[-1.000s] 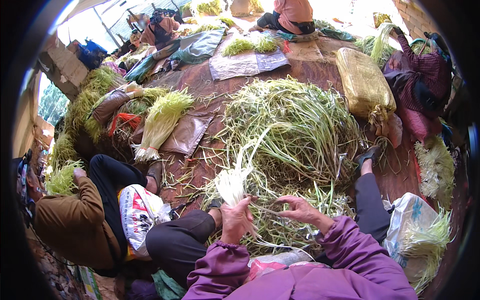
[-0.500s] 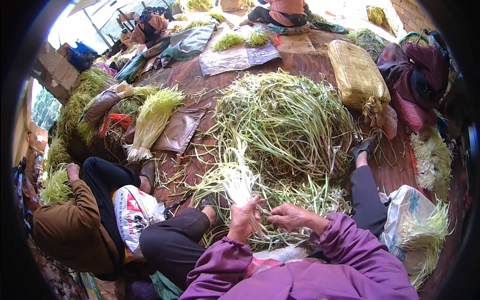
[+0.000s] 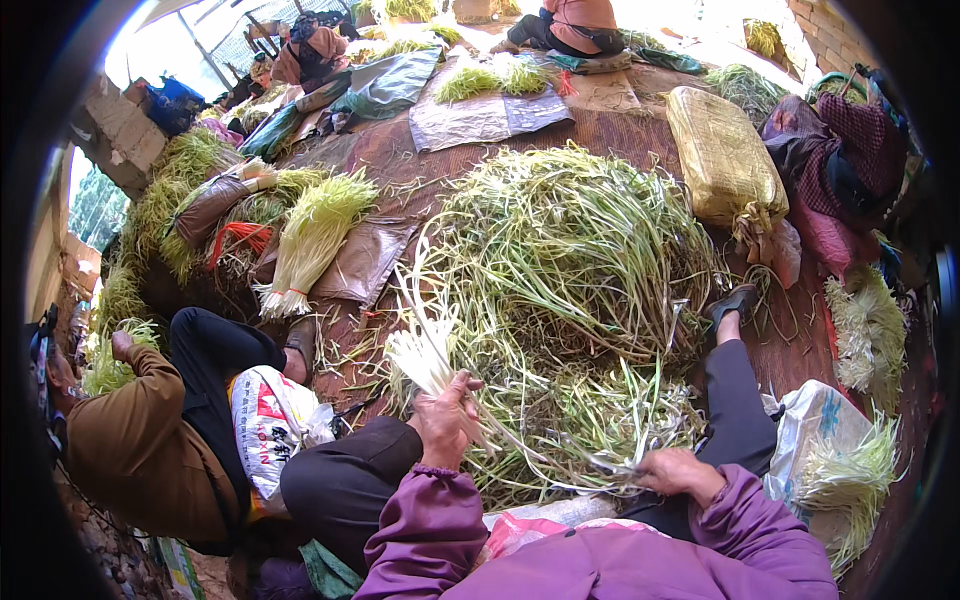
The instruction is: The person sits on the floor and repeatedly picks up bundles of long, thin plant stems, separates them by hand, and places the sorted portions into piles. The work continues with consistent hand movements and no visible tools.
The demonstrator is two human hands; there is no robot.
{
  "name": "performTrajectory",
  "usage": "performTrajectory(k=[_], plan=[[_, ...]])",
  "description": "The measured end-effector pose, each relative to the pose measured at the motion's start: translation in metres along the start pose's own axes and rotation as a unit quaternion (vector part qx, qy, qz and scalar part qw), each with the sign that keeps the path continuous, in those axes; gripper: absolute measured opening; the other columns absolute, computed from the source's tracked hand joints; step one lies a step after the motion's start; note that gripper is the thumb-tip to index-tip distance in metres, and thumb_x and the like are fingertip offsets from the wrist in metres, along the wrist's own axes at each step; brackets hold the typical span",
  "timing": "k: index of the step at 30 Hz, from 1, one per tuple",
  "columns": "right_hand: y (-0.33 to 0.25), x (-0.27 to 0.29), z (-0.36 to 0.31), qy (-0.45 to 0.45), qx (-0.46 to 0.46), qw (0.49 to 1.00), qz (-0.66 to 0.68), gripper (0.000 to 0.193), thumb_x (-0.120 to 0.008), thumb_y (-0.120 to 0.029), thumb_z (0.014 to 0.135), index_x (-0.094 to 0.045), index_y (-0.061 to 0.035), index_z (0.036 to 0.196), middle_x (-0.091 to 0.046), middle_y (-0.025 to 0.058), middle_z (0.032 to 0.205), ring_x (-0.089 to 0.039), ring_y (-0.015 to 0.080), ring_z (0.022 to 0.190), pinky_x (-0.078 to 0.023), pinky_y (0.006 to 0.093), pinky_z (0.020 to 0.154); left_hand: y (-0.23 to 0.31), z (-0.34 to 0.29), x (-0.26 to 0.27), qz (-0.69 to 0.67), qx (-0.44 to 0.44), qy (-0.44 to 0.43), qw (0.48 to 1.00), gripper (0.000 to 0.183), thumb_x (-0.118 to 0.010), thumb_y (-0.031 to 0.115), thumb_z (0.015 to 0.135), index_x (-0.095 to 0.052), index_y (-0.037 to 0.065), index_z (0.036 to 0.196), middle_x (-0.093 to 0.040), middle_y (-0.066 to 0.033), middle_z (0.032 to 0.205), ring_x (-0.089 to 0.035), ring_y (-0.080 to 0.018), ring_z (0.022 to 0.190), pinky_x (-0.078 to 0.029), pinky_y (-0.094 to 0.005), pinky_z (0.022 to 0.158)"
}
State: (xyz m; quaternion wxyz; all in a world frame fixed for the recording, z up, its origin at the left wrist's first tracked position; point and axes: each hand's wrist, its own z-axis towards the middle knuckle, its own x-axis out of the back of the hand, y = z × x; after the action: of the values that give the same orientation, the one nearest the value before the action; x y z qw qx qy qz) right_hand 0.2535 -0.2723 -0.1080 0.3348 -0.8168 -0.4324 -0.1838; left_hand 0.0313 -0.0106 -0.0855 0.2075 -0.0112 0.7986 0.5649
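My left hand (image 3: 443,420) is closed round a bunch of white-stemmed chives (image 3: 422,358). It holds the bunch upright above my bent left leg, with some long leaves trailing to the right. Away to the right, near my right thigh, my right hand (image 3: 682,474) pinches thin leaf strands (image 3: 612,465), which are blurred. A big loose heap of green chives (image 3: 575,240) lies in front of both hands. Between the hands and that heap, tangled trimmings (image 3: 570,415) cover the ground.
To my left a person in a brown top (image 3: 140,440) sits close by. Tied chive bundles (image 3: 318,235) lie at front left. A yellow sack (image 3: 722,155) stands at front right, and a white bag (image 3: 815,440) bears more chives beside my right leg. Others sit farther off.
My right hand has moved away from the left one, to the right and slightly down, drawing thin strands along. My left hand has shifted left with the chives, and the view has turned slightly.
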Motion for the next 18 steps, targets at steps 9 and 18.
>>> performTrajectory(k=[9,18], plan=[[-0.137,0.044,0.06,0.131,0.272,0.902,0.308,0.028,-0.058,-0.024,0.081,-0.059,-0.0012,0.097,-0.06,0.0092,0.079,-0.055,0.0139,0.066,-0.045,0.0271,0.059,-0.016,-0.029,0.012,-0.144,0.158,-0.016,0.977,0.014,-0.059,0.013,0.081,-0.055,0.001,0.087,-0.06,-0.0093,0.072,-0.049,-0.012,0.046,-0.039,-0.0234,0.038],[-0.137,-0.011,0.055,-0.001,0.153,0.903,0.401,0.023,-0.052,-0.02,0.085,-0.058,0.0019,0.082,-0.054,0.0028,0.064,-0.05,0.0083,0.055,-0.039,0.0211,0.045,-0.048,-0.054,0.004,-0.12,0.124,-0.012,0.985,0.014,-0.061,0.014,0.08,-0.06,0.001,0.078,-0.061,-0.0074,0.07,-0.055,-0.012,0.056,-0.046,-0.0243,0.049]])
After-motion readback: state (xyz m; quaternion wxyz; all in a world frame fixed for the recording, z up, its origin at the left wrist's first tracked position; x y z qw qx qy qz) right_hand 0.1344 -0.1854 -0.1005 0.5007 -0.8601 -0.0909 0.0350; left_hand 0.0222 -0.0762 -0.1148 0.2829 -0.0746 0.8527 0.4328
